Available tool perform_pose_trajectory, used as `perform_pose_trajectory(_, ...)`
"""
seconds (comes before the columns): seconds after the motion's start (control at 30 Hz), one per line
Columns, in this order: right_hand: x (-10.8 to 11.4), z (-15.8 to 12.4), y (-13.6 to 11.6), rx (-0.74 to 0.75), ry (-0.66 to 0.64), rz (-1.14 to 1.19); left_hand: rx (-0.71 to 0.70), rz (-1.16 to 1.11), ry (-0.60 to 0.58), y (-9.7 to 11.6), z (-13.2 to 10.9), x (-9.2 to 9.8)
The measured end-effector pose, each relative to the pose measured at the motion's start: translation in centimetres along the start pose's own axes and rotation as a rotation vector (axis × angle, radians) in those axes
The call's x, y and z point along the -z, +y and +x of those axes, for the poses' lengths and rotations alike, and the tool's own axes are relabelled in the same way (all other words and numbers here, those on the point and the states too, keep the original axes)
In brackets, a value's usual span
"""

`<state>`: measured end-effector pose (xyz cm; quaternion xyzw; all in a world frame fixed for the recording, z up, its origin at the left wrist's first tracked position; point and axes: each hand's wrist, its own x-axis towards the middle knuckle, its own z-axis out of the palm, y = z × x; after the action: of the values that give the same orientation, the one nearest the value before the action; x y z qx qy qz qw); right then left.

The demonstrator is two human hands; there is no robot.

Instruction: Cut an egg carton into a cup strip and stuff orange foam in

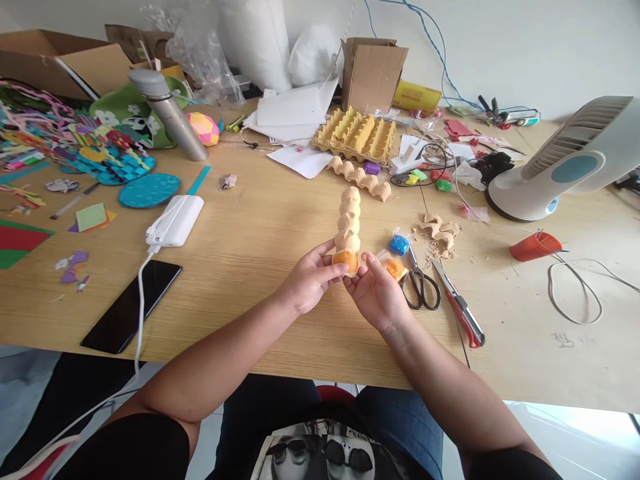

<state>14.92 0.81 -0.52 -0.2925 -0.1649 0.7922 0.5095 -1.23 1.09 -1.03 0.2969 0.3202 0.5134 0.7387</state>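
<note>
Two hands, left hand [311,280] and right hand [379,293], are closed narrowly on an orange clay ball [345,261] pressed against the egg-carton strip [349,217].

A home craft corner — the wooden table [260,247] is strewn with paper scraps [75,150], egg cartons [356,133], scissors [420,283] — and clay.
</note>
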Motion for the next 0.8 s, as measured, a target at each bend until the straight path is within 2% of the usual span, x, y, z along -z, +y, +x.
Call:
perform_pose_trajectory(0.2, -0.3, -0.2, -0.3, -0.034, -0.015, 0.035, 0.041, -0.068, -0.004, 0.3, 0.1, 0.1)
perform_pose_trajectory(0.43, -0.4, -0.2, -0.2, 0.037, -0.072, -0.040, 0.089, -0.157, -0.158, 1.0, 0.1, 0.1)
perform_pose_trajectory(0.8, -0.2, -0.1, -0.4, 0.066, -0.073, -0.040, 0.064, -0.137, -0.122, 1.0, 0.1, 0.1)
